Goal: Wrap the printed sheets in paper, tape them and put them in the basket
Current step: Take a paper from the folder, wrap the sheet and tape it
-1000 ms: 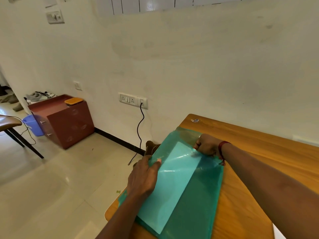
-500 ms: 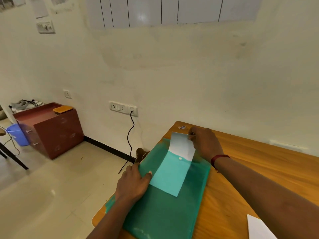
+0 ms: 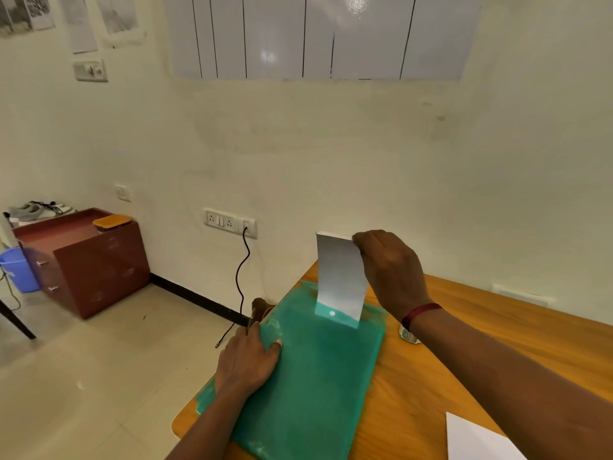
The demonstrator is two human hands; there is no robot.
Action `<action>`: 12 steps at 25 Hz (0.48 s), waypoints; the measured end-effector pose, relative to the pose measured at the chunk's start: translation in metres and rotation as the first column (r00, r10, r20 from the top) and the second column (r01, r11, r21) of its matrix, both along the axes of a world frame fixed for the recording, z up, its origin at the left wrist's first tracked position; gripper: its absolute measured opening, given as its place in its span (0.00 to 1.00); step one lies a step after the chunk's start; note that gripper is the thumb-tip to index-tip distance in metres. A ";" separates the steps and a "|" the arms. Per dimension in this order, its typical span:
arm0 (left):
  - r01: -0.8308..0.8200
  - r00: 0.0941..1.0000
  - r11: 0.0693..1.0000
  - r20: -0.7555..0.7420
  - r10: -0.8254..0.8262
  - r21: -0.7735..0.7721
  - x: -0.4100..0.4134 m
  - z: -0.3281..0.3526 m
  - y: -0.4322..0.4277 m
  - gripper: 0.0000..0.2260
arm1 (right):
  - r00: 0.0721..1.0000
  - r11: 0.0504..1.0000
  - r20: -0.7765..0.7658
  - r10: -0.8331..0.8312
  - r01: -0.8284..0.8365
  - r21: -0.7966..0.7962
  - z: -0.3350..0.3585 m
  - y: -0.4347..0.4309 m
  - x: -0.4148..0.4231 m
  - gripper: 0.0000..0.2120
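Observation:
A translucent green plastic folder (image 3: 311,376) lies on the wooden table (image 3: 464,327) near its left edge. My left hand (image 3: 248,360) presses flat on the folder's left side. My right hand (image 3: 388,267) pinches the top edge of a stack of white sheets (image 3: 340,277), which stands almost fully out of the folder's far end, only its bottom edge still inside. A white paper corner (image 3: 477,439) shows at the bottom right of the table. No basket or tape is in view.
A small round object (image 3: 409,336) lies on the table under my right wrist. Left of the table is open floor with a black cable (image 3: 240,287) hanging from a wall socket, a brown cabinet (image 3: 89,260), and a blue bucket (image 3: 18,268).
My right hand has drawn the white sheets up and out of the green folder's far end. My left hand has stayed pressed on the folder.

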State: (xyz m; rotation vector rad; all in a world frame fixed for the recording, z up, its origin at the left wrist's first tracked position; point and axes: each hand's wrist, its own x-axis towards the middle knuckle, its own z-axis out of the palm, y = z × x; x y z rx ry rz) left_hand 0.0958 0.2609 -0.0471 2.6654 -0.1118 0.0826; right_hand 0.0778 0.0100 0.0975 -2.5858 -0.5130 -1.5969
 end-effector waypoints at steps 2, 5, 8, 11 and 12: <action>-0.002 1.000 1.000 0.005 0.002 0.006 0.000 0.001 0.000 0.26 | 0.999 1.000 0.051 0.018 -0.018 0.011 0.013 0.005 -0.007 0.10; -0.003 1.000 1.000 0.008 0.003 0.000 -0.001 0.000 -0.001 0.26 | 0.995 0.995 0.098 0.027 -0.036 0.090 0.029 0.009 -0.019 0.08; -0.020 0.999 0.995 0.046 0.025 -0.102 -0.002 0.004 -0.001 0.25 | 0.998 0.908 0.054 0.043 -0.062 0.414 0.026 0.010 -0.044 0.04; -0.002 0.992 0.967 0.122 0.034 -0.254 -0.006 0.010 0.001 0.25 | 0.997 0.669 -0.051 0.053 0.002 0.743 0.008 -0.001 -0.076 0.03; 0.019 0.986 0.962 0.162 0.027 -0.273 -0.006 0.012 0.002 0.25 | 0.994 0.582 -0.080 0.078 0.020 0.813 0.002 -0.007 -0.086 0.03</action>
